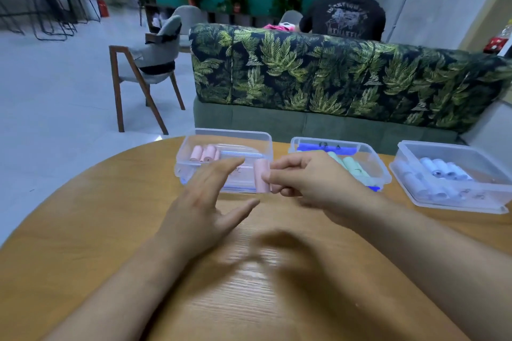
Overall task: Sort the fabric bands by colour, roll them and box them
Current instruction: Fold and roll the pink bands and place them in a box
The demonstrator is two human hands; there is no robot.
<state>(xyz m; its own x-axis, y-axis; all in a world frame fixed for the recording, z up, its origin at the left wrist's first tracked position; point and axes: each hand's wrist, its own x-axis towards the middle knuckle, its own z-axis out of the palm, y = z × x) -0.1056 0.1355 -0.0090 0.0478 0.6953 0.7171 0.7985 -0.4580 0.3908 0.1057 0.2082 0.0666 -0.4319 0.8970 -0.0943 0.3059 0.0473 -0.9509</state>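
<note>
A: Hand pose?

B: Right hand (310, 178) is raised over the table (110, 230), fingers curled, thumb and fingertips pinching a pink roll (261, 176) by its right side. Left hand (205, 202) is just left of the roll, fingers straight and spread, holding nothing.

A: Obscured?

B: The left fingertips are motion-blurred and overlap the left box's (230, 133) near wall. Contact with it cannot be judged. The right hand covers the middle box's (332, 140) near-left corner. Writing on the boxes is unreadable.

A: Roll appearance?

B: Pale pink, short tight cylinder, held upright in front of the left box. Its colour matches the stored pink rolls (203, 153) at that box's far left. Green rolls (352, 167) are in the middle box and pale blue rolls (440, 169) in the right box (454, 144).
</note>
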